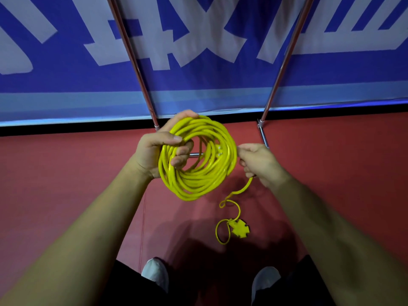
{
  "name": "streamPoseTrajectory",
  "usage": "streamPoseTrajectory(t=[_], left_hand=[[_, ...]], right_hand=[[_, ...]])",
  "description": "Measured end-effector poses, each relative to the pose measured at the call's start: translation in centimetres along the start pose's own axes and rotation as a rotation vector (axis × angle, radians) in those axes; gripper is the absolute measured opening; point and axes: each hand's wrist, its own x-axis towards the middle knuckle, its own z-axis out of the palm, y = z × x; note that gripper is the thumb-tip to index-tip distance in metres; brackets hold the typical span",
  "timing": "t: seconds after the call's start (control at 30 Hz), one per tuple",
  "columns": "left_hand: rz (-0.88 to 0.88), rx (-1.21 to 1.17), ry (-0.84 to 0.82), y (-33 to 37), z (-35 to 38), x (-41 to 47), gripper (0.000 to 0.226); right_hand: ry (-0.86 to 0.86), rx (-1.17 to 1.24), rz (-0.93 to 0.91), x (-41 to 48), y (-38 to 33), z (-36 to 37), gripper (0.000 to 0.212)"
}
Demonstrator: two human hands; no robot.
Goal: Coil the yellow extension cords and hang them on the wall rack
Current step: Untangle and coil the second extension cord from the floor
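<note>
- Nearly coiled: left hand (154,153) grips the coil (196,157); right hand (258,164) pinches the tail (237,193).
- Next, probably: wrap in the last loops and socket (239,228).

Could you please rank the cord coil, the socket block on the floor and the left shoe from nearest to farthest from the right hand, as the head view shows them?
1. Cord coil: just left of the right hand, in the grip of the left hand.
2. Socket block: on the floor below the right hand, at the cord's loose end.
3. Left shoe: at the bottom, well off to the left.
</note>
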Motion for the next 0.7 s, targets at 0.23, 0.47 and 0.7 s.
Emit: streamPoseTrajectory(t=[0.23,0.47,0.7], left_hand=[[0.321,-0.173,0.311,0.2,-2.0,0.6,0.059],[0.502,-0.310,0.593,-0.1,-1.5,1.1,0.029],[0.696,-0.168,0.921,0.3,-2.2,1.6,0.036]], right_hand=[[-0.208,-0.073,0.019,-0.7,0.5,1.3,0.024],[-0.365,-0.107,0.050,-2.0,0.3,3.2,0.022],[-0.489,-0.199,0.055,-4.1,-0.4,4.9,0.037]])
